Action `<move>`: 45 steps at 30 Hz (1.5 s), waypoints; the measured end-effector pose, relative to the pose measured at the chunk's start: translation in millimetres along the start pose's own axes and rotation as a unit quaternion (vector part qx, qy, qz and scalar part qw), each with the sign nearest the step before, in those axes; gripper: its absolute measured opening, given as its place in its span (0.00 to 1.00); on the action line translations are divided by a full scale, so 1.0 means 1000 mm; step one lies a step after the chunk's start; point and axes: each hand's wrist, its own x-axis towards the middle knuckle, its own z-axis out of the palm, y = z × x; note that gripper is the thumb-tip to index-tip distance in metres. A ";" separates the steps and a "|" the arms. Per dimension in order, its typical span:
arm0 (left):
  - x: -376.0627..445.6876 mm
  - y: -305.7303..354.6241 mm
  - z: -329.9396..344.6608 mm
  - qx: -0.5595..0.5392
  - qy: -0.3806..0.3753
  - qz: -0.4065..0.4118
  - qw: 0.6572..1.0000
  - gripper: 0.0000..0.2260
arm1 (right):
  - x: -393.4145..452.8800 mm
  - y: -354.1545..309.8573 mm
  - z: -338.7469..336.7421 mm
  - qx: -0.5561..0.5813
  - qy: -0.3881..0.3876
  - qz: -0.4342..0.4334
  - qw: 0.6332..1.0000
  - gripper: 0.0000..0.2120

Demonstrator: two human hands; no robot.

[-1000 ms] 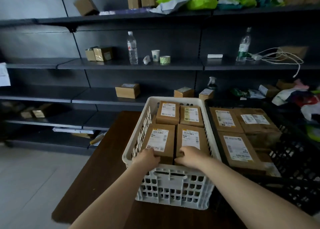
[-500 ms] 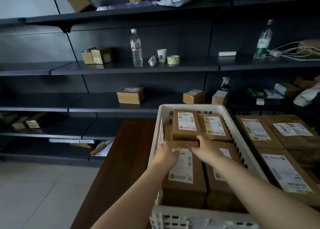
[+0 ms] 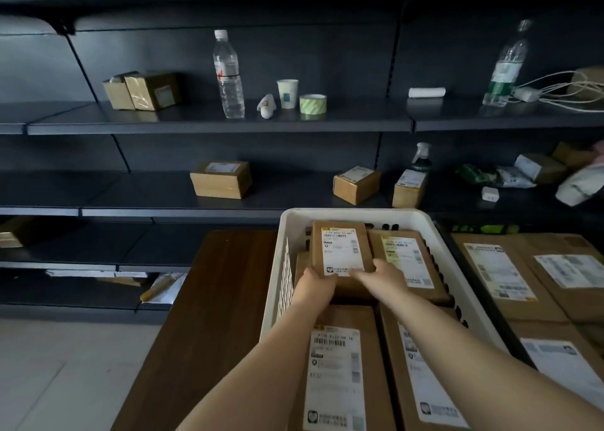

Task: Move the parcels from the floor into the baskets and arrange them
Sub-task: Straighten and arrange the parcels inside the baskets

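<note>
A white plastic basket [image 3: 356, 214] stands on a dark wooden table [image 3: 209, 316] and holds several brown cardboard parcels with white labels. Both hands grip the near end of the far-left parcel [image 3: 340, 251], which sits raised above its neighbours. My left hand [image 3: 315, 285] holds its near-left corner, and my right hand [image 3: 379, 275] holds its near-right corner. Beside it lies the far-right parcel [image 3: 405, 260]. Two more parcels [image 3: 336, 365] fill the near half of the basket under my forearms.
A dark basket on the right holds larger labelled parcels [image 3: 503, 274]. Dark metal shelves [image 3: 228, 120] behind the table carry small boxes, water bottles [image 3: 228, 74], a paper cup, a tape roll, a spray bottle and cables. Pale floor tiles [image 3: 58, 365] lie left of the table.
Both hands moved forward from the near parcels to the far-left parcel and took hold of its near end. The camera leaned closer over the basket.
</note>
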 end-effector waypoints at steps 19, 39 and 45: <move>-0.039 0.071 0.019 -0.028 -0.052 0.204 0.977 0.15 | -0.034 0.012 -0.096 0.098 0.201 -0.051 0.973 0.25; -0.010 -0.020 -0.002 0.240 0.014 0.018 0.970 0.16 | -0.029 -0.011 0.028 -0.135 -0.117 -0.082 0.980 0.19; 0.038 -0.021 0.013 0.172 0.029 -0.128 0.976 0.25 | 0.012 -0.026 0.055 -0.076 -0.171 0.032 0.982 0.12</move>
